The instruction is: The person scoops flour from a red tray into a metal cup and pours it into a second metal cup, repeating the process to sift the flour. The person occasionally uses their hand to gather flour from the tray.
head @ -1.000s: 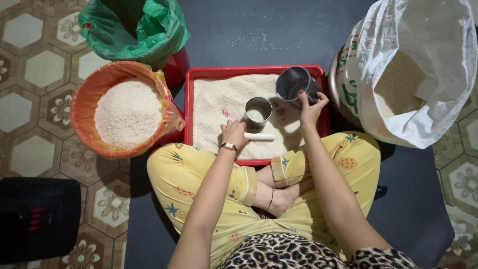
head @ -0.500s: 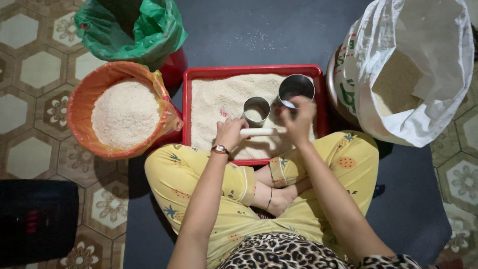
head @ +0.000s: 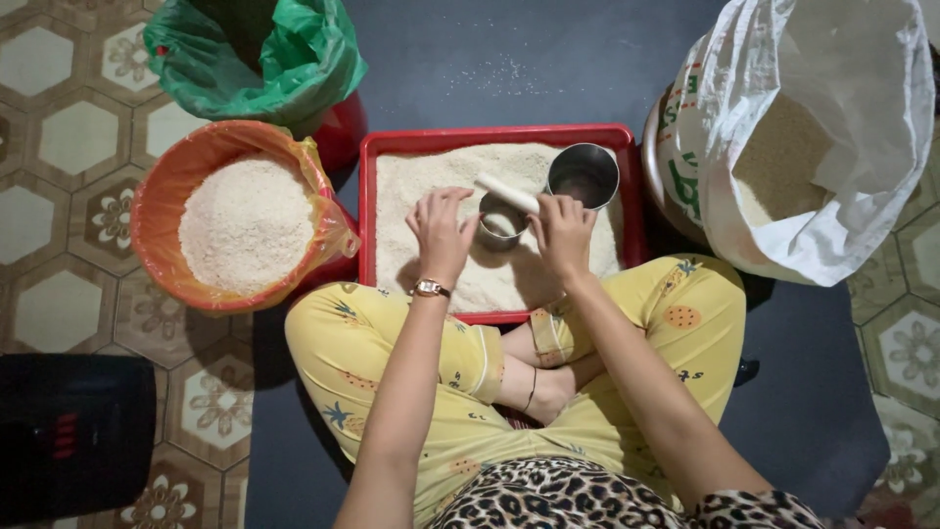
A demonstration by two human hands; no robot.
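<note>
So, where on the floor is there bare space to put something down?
Bare dark mat lies beyond the red rectangular tray, between the green plastic bag and the white woven sack. Another patch lies at the right of the yellow-trousered knee. Inside the tray it is crowded: both hands and two metal cups.

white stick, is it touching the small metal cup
Touching: in the head view the white stick lies across the small metal cup's rim, held by the right hand.
</note>
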